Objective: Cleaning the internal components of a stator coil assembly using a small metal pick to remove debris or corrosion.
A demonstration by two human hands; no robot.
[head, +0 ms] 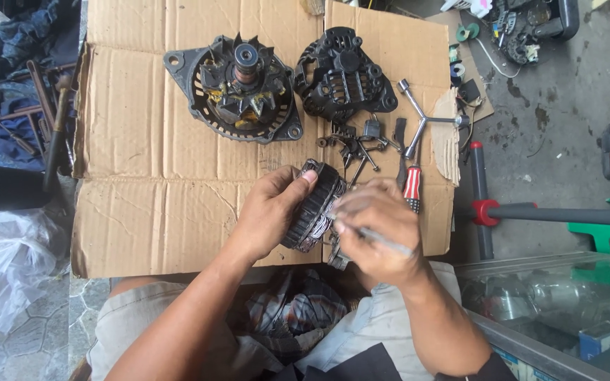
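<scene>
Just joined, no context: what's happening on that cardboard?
A person is taking apart a car alternator on a sheet of cardboard. The left hand grips a wire-wound ring, while the right hand works at it with a thin metal tool. Farther back lie the housing with the rotor, a black end cover, loose bolts, a three-way wrench and a red-striped screwdriver.

Bare forearms, no sleeves, light grey shorts (397, 310).
</scene>
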